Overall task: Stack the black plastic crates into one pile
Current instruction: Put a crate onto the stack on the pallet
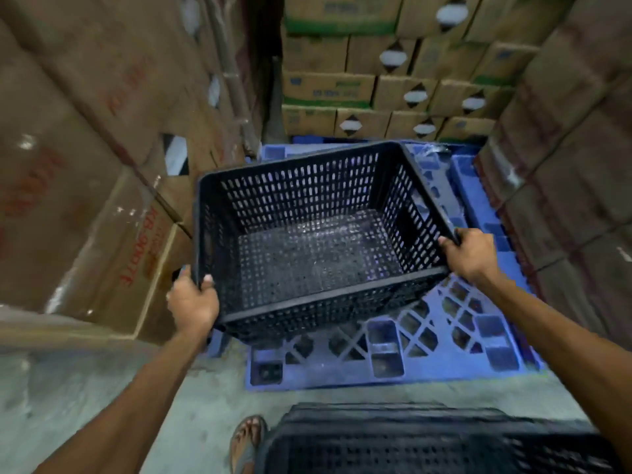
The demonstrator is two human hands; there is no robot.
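We are standing in a narrow aisle walled by tall stacks of brown cardboard cartons (85, 159), and that tightness is our main worry: the open black perforated plastic crate (318, 241) we carry sits just beside the cartons on our left, so a wide swing toward us could knock its corner into them and twist it out of our grip. The crate hangs tilted in the air above the near-left corner of the blue moulded plastic pallet (403, 354) on the grey concrete floor (102, 398); it appears to rest on nothing.

The dark pile of black plastic crates (427, 443) lies close below us, beyond the pallet's near edge, blurred and partly cut off by the frame. If we lower the carried crate while it is tilted or turned off square, we judge its base may catch on the pile's rim and jam instead of nesting. Our sandalled foot (248, 443) is just beside the pile, so a slip could land there.

Both arms reach forward and down, elbows slightly bent. Our left hand (193, 302) is closed on the crate's near-left corner rim, thumb inside, fingers wrapped outside. Our right hand (470, 254) is clenched over the near-right corner rim, knuckles up. Both holds sit at one end, leaving the far end unsupported and prone to dip.
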